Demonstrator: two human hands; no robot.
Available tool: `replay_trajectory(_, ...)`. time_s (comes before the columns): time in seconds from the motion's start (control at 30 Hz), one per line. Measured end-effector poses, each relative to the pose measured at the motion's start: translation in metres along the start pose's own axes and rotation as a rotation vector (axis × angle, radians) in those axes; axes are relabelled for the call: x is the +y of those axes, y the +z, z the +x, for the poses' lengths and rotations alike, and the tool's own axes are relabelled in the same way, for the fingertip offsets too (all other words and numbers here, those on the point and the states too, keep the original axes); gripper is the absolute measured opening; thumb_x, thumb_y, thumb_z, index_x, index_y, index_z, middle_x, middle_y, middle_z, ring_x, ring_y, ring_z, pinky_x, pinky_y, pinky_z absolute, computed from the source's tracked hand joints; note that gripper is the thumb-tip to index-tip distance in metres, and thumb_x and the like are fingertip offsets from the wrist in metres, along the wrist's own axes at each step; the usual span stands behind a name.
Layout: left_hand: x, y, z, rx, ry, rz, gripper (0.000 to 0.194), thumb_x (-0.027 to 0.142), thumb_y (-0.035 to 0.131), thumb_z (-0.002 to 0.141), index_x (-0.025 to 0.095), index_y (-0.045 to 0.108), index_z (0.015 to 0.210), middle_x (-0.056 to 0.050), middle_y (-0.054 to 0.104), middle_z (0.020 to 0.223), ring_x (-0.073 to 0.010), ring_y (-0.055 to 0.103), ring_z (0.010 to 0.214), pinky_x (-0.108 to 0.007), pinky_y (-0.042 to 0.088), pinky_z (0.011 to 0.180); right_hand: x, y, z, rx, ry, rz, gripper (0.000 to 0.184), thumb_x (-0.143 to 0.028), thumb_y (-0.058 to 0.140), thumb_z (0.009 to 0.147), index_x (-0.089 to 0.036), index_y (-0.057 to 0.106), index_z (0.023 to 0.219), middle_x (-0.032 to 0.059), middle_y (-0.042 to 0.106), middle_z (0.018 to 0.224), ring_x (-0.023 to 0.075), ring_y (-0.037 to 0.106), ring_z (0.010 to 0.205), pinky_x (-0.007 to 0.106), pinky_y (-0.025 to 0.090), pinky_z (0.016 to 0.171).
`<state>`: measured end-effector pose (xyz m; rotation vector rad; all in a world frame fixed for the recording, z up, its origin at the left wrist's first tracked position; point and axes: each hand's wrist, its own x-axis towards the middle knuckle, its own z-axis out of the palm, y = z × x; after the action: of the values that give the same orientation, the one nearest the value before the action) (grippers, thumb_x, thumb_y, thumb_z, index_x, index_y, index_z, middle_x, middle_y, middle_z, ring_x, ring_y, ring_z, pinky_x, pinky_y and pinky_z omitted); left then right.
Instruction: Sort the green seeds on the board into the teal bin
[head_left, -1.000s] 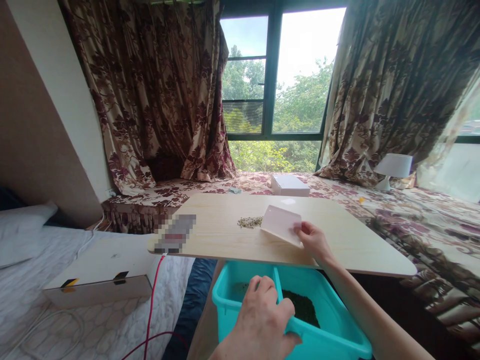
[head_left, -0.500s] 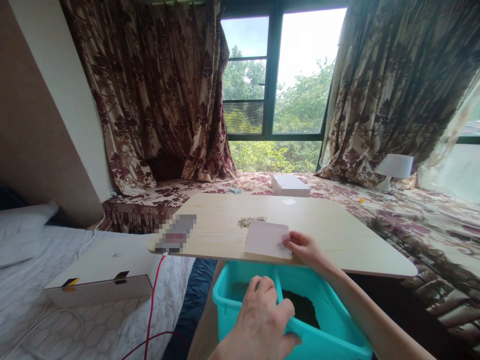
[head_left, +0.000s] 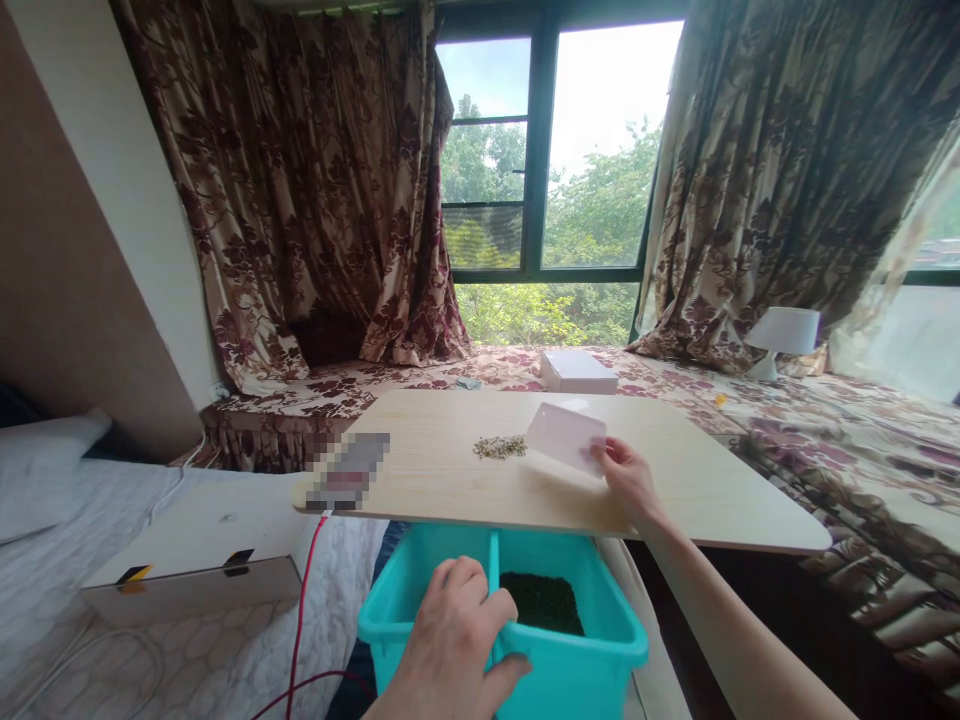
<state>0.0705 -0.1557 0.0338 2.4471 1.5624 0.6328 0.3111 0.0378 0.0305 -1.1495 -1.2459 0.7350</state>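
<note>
My left hand (head_left: 450, 650) grips the near rim and middle divider of a turquoise plastic bin (head_left: 390, 620) held below the front edge of a light wooden table (head_left: 705, 490). The bin's right compartment holds dark green granules (head_left: 541, 602). My right hand (head_left: 628, 480) pinches a white plastic card (head_left: 566, 437), raised and tilted above the tabletop. A small pile of greenish seeds (head_left: 500, 446) lies on the table just left of the card.
A blurred flat object (head_left: 349, 470) lies at the table's left corner, with a red cable (head_left: 300, 610) hanging from it. A white box (head_left: 195, 545) sits on the bed at left. Behind are a white box (head_left: 577, 370), a lamp (head_left: 784, 335), curtains and a window.
My right hand swept the card toward the table's front edge, then lifted it back up to the right of the seed pile. My left hand shifted the bin to the left.
</note>
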Motion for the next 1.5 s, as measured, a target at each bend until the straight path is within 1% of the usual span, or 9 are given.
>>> replay_trajectory(0.13,-0.013,-0.006,-0.008,0.051,-0.095,-0.003,0.016,0.023,0.071,0.073,0.022,0.059,0.083,-0.001,0.058,0.087,-0.0227,0.048,0.095,-0.039,0.037,0.087,0.002,0.009,-0.004,0.007,-0.027,-0.066,0.036,-0.045,0.062,0.068,-0.016,0.067,0.087,0.0096,0.075,0.082,0.0233,0.068,0.076,0.032,0.049,0.066)
replay_trajectory(0.3,-0.021,-0.007,-0.009,0.043,-0.084,0.005,0.017,0.022,0.07,0.072,0.022,0.059,0.085,-0.002,0.058,0.087,-0.0239,0.049,0.095,-0.04,0.038,0.087,0.001,0.011,-0.007,-0.045,-0.042,-0.074,0.039,-0.047,0.062,0.068,-0.015,0.068,0.087,0.01,0.075,0.083,0.0237,0.067,0.074,0.031,0.048,0.062)
replay_trajectory(0.43,-0.022,-0.005,-0.01,0.054,-0.075,0.004,0.017,0.023,0.07,0.071,0.022,0.059,0.084,-0.002,0.058,0.087,-0.024,0.049,0.095,-0.041,0.038,0.089,0.002,0.008,-0.009,-0.047,-0.029,-0.04,0.036,-0.046,0.064,0.066,-0.016,0.068,0.086,0.0095,0.075,0.083,0.0244,0.068,0.076,0.032,0.049,0.065)
replay_trajectory(0.57,-0.023,-0.005,-0.01,0.061,-0.062,0.002,0.018,0.022,0.071,0.07,0.022,0.059,0.083,-0.001,0.059,0.086,-0.0239,0.05,0.095,-0.041,0.038,0.089,0.002,0.005,-0.01,-0.006,-0.021,-0.015,0.035,-0.044,0.063,0.068,-0.016,0.067,0.088,0.0094,0.075,0.084,0.0247,0.068,0.08,0.034,0.05,0.07)
replay_trajectory(0.8,-0.023,-0.004,-0.01,0.087,-0.044,0.006,0.018,0.021,0.071,0.069,0.022,0.058,0.081,0.0,0.059,0.081,-0.0234,0.052,0.093,-0.041,0.038,0.09,0.001,0.001,-0.015,0.076,-0.024,-0.052,0.035,-0.04,0.058,0.071,-0.015,0.067,0.094,0.0084,0.074,0.083,0.0239,0.067,0.077,0.033,0.05,0.068)
replay_trajectory(0.93,-0.02,-0.003,-0.01,0.099,-0.066,0.021,0.019,0.02,0.072,0.068,0.021,0.057,0.08,0.0,0.059,0.081,-0.0235,0.052,0.092,-0.043,0.037,0.09,-0.002,-0.002,-0.019,0.153,-0.013,-0.1,0.03,-0.036,0.056,0.071,-0.016,0.068,0.09,0.0082,0.073,0.084,0.0244,0.066,0.08,0.033,0.049,0.072)
replay_trajectory(1.1,-0.02,-0.003,-0.011,0.132,-0.064,0.013,0.019,0.019,0.072,0.068,0.022,0.058,0.081,0.0,0.06,0.082,-0.0239,0.052,0.095,-0.044,0.036,0.092,-0.005,-0.007,-0.022,0.242,-0.006,-0.155,0.026,-0.032,0.054,0.07,-0.017,0.069,0.085,0.0083,0.074,0.081,0.0246,0.066,0.079,0.032,0.049,0.07)
replay_trajectory(1.33,-0.019,-0.005,-0.011,0.145,-0.079,0.003,0.019,0.019,0.073,0.068,0.022,0.059,0.081,0.0,0.061,0.084,-0.0241,0.053,0.095,-0.044,0.038,0.092,-0.006,-0.012,-0.026,0.213,-0.01,-0.151,0.022,-0.03,0.055,0.065,-0.018,0.069,0.077,0.006,0.073,0.075,0.0232,0.065,0.073,0.03,0.049,0.065)
replay_trajectory(1.5,-0.02,-0.007,-0.009,0.144,-0.077,0.006,0.02,0.02,0.072,0.069,0.022,0.059,0.083,-0.001,0.061,0.086,-0.0241,0.053,0.096,-0.045,0.038,0.093,-0.005,-0.013,-0.028,0.146,0.021,-0.059,0.022,-0.031,0.054,0.064,-0.018,0.068,0.075,0.0052,0.072,0.072,0.0224,0.064,0.069,0.03,0.048,0.062)
